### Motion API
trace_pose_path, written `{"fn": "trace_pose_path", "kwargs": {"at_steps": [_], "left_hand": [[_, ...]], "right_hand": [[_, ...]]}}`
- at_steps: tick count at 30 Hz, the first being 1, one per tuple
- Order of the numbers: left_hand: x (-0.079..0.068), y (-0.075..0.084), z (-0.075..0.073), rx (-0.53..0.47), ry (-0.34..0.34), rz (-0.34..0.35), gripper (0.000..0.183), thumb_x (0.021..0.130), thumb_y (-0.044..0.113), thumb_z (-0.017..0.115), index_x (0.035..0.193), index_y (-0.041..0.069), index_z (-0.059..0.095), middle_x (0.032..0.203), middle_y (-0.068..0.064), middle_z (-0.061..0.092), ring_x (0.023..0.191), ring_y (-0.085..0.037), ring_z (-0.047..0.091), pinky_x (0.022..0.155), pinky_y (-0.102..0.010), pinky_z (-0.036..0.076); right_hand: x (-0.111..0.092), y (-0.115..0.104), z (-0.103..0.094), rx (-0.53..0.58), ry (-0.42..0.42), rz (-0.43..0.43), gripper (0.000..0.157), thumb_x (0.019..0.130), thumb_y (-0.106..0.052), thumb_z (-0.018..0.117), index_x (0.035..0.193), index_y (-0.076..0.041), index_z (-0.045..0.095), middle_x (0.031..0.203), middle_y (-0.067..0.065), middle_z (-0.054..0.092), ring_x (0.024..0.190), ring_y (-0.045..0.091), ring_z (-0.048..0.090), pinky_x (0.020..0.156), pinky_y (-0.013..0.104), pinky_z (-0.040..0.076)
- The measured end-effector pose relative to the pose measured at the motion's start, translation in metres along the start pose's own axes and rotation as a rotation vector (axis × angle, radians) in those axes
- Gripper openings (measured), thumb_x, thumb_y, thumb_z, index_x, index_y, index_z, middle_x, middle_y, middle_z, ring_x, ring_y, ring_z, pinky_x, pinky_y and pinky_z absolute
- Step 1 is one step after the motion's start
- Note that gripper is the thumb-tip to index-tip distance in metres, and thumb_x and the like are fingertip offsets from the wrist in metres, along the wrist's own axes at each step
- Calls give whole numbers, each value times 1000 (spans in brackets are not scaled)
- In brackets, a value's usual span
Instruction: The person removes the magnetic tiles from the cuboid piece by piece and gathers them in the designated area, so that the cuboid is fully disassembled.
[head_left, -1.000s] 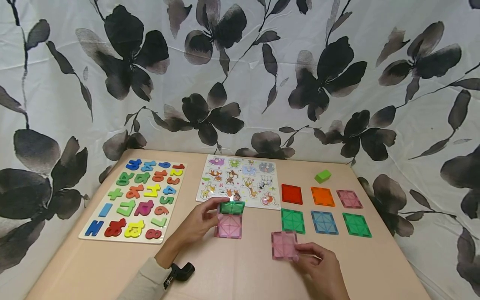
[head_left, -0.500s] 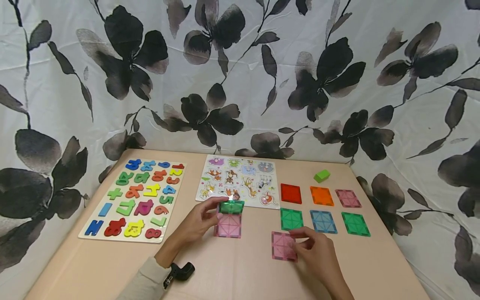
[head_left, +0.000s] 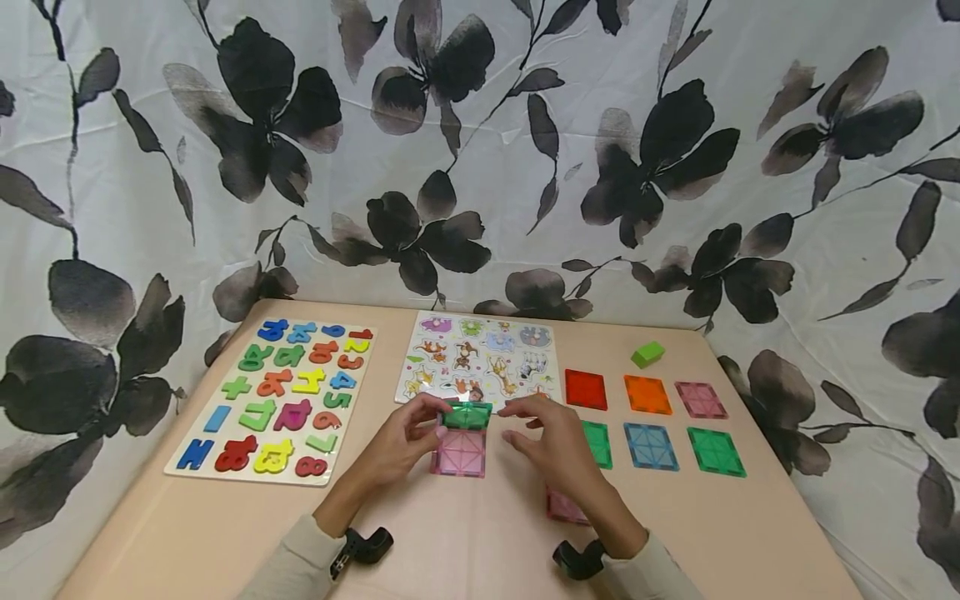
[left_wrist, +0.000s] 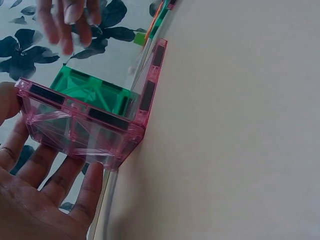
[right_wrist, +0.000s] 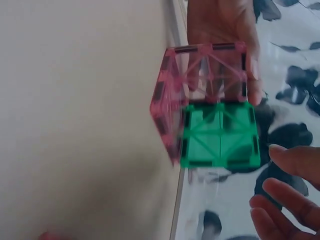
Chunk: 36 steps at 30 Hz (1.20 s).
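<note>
My left hand (head_left: pixel 401 440) holds an upright pink magnetic tile (left_wrist: pixel 75 122) at its left side, thumb at the top corner and fingers spread along its outer face. This tile joins a standing green magnetic tile (right_wrist: pixel 220 135) and another pink tile (head_left: pixel 459 454) lying on the table, forming a corner of a box. My right hand (head_left: pixel 553 442) is at the right of this shape, thumb and fingers apart, fingertips close to the green tile's edge and nothing between them. Under my right wrist lies a loose pink tile (head_left: pixel 566 507), partly hidden.
Flat tiles in two rows lie at the right: red (head_left: pixel 586 390), orange (head_left: pixel 648 395), pink (head_left: pixel 701 400), green (head_left: pixel 716 452), blue (head_left: pixel 651 447) and a half-hidden green one. A green block (head_left: pixel 647 354) sits behind. An animal puzzle board (head_left: pixel 480 354) and a letter-number board (head_left: pixel 270 400) lie back and left.
My right hand has let go of the loose pink tile and moved left and away from me to the box shape. My left hand stays in place, still holding its tile.
</note>
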<state>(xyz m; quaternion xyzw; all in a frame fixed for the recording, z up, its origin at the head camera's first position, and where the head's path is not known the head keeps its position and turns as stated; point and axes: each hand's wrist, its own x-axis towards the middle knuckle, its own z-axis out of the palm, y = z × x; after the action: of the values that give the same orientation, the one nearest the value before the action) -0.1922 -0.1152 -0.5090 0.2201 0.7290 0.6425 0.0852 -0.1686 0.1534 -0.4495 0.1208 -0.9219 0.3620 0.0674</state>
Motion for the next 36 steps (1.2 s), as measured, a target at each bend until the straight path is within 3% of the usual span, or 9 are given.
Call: {"fn": "trace_pose_path", "kwargs": {"at_steps": [2,8,12,15,21,27,36], "left_hand": [[0,1,0,-11,-4,-4,30,106,8,63,134,-1,55,144,-25,60,142,-45,55,118,-52,49],[0,0,2,-47,-17,14,29,106,6,63,132,-3,55,142,-27,59,141,-46,55,115,-36,53],[1,1,2,-43,-16,17,28,106,6,64,131,0,56,141,-27,60,140,-45,56,115,-38,53],[1,1,2,-44,-13,16,29,106,5,63,133,-3,55,140,-28,60,140,-46,56,116,-41,53],[2,1,2,-35,-14,6,33,106,5,62,136,-7,53,148,-28,56,142,-46,55,117,-42,52],[2,0,3,-27,-12,-7,32,107,5,61,136,-6,54,162,-24,47,146,-45,51,120,-48,47],[-1,-1,1,6,1,-28,34,106,8,63,137,-6,54,159,-25,52,146,-44,52,121,-50,46]], "right_hand": [[10,-5,6,1,-21,-57,31,85,-8,89,111,-24,82,121,-3,78,114,20,71,93,42,65],[32,-12,21,-34,-54,-162,24,88,-3,86,102,-22,85,115,-1,81,110,21,74,93,44,62],[41,-11,28,-107,-44,-200,21,90,0,82,94,-20,86,103,-4,82,100,17,75,88,37,62],[46,-9,30,-87,-42,-215,21,92,2,79,92,-18,87,98,-3,82,94,16,76,82,32,65],[50,-2,31,14,-43,-133,24,95,2,75,95,-18,87,101,-4,81,97,15,75,83,29,66],[50,8,27,56,12,-37,25,96,2,73,94,-20,86,101,-4,80,95,15,74,83,31,66],[34,20,-2,140,109,107,21,97,-5,77,104,-23,85,105,-3,77,93,18,71,83,32,66]]}}
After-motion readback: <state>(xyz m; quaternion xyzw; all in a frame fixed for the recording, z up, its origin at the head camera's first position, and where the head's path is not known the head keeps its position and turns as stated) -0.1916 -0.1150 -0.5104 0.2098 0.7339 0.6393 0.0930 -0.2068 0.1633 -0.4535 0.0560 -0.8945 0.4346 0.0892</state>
